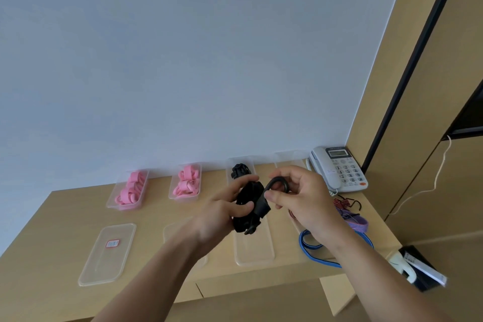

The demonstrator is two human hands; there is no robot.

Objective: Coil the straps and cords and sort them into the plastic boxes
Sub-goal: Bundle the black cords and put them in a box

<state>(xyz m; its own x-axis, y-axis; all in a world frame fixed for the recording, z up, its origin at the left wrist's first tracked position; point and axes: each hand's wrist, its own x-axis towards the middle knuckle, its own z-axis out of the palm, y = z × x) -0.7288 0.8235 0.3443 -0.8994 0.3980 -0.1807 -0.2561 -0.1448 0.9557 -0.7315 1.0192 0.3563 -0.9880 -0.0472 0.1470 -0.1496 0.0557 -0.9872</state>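
1. Left hand [227, 206] clamped around a bundled black webbing strap [248, 209], thumb across its front, held in the air above the light wooden desk [65, 217].
2. Right hand [300, 198] pinches the strap's free end, a black loop [278, 185] standing up from the bundle, between thumb and fingers.
3. Clear plastic lid [254, 251] lies flat on the desk right under the bundle; another clear lid with a red-edged sticker [107, 253] lies at left.
4. Back row along the wall: two clear plastic boxes holding pink coiled straps [130, 188] [186, 181], then a clear box with a black coil [239, 171].
5. Blue cord [313, 251] and purple striped strap [355, 221] lie loose on the desk by the right forearm.
6. Grey desk telephone [339, 168] in the far right corner.
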